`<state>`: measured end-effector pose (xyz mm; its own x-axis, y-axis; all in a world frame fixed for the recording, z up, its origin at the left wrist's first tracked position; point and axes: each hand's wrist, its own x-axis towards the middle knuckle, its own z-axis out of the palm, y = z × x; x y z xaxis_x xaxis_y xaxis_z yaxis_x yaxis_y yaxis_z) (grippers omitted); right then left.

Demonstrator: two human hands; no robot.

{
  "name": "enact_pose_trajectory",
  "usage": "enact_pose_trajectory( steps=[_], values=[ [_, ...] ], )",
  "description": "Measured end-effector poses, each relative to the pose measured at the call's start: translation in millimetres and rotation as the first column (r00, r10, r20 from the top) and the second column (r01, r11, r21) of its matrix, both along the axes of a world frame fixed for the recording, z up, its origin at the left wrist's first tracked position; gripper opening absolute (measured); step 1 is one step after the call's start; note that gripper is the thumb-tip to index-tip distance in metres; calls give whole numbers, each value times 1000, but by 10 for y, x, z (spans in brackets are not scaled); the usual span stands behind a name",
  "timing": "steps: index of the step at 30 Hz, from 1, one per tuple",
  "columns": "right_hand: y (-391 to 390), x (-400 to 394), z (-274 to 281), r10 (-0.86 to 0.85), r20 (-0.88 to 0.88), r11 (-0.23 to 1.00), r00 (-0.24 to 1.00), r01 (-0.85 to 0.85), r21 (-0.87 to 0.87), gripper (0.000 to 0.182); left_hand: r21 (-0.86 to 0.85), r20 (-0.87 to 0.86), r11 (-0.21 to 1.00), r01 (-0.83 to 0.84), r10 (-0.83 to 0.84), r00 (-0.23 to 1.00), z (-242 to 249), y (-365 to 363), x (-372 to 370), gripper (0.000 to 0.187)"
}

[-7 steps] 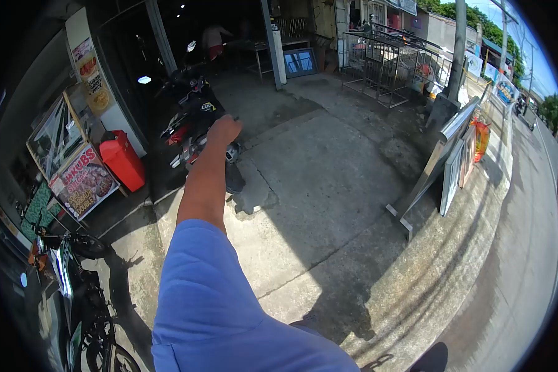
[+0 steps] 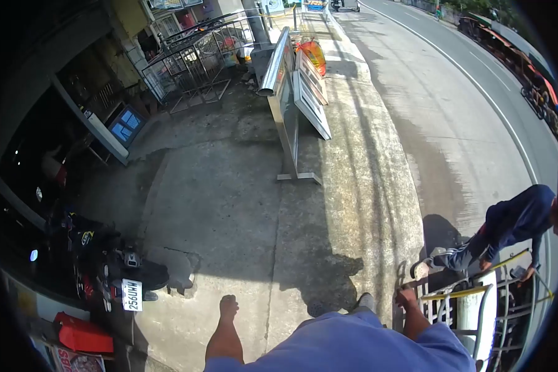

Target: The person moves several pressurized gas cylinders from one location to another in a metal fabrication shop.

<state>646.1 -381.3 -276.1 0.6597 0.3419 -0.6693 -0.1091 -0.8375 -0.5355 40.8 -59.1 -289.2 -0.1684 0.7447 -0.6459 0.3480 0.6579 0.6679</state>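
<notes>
Showing number plate [image 2: 132, 295] beginning 256U, red bin [image 2: 84, 333], left hand [image 2: 228, 307] curled closed, right hand [image 2: 407, 297] at metal frame [image 2: 457, 293], grip unclear

My feed: cracked concrete pavement [image 2: 223, 192], partly shaded. Directly on it: motorcycle [image 2: 129, 259], metal-framed board [image 2: 284, 99], white-framed panel [image 2: 311, 106], metal railings [image 2: 195, 68].
</notes>
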Motion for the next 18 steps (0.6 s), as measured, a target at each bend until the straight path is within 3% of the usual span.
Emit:
enact_pose_trajectory(
  steps=[1, 2, 5, 6, 7, 8, 9, 10, 12, 14, 16, 18],
  values=[
    [-114, -158, 52, 27, -45, 999, 999, -29, -41, 26, -318, 14, 942, 111, -113, 994, -240, -703, 509, 30],
    [-148, -247, 36, 85, -87, 993, 993, -92, -69, 28, -496, 157, 670, 552, -557, 816, -960, -1255, 597, 55],
    [-332, -395, -189, 268, -218, 914, 939, -319, -252, 31, -453, 231, 613, 647, -621, 749, -994, -1138, 654, 43],
    [-393, -469, -163, 207, -208, 906, 956, -267, -328, 31, -435, 257, 606, 666, -626, 737, -989, -1120, 682, 40],
    [-475, -435, -301, 132, -218, 934, 967, -195, -300, 30, -270, -40, 533, 802, -838, 544, -832, -791, 511, 38],
    [-601, -412, -380, 67, -267, 932, 961, -156, -327, 27, -213, -427, 422, 881, -851, 305, -691, -449, 325, 37],
    [-648, -353, -447, 0, -310, 931, 951, -114, -348, 25, -31, -627, 718, 696, -556, 545, -407, -314, 231, 34],
    [-604, -295, -462, -70, -347, 928, 935, -67, -367, 23, 128, -682, 788, 602, -370, 631, -325, -93, 82, 28],
    [-454, -232, -463, -219, -359, 919, 907, 69, -387, 24, 109, -435, 944, 313, -238, 868, -158, 363, -125, 19],
    [-205, -127, -526, -253, -342, 914, 905, 108, -391, 24, -18, -162, 1000, -10, 7, 987, -70, 621, -232, 15],
    [180, -14, -754, -183, -295, 924, 938, 62, -378, 23, -41, -279, 998, 44, -54, 959, -134, 704, -117, 15],
    [664, 146, -847, -78, -321, 974, 944, 3, -227, 19, -130, -287, 981, 147, -179, 941, -252, 631, 255, 15]
  ],
)
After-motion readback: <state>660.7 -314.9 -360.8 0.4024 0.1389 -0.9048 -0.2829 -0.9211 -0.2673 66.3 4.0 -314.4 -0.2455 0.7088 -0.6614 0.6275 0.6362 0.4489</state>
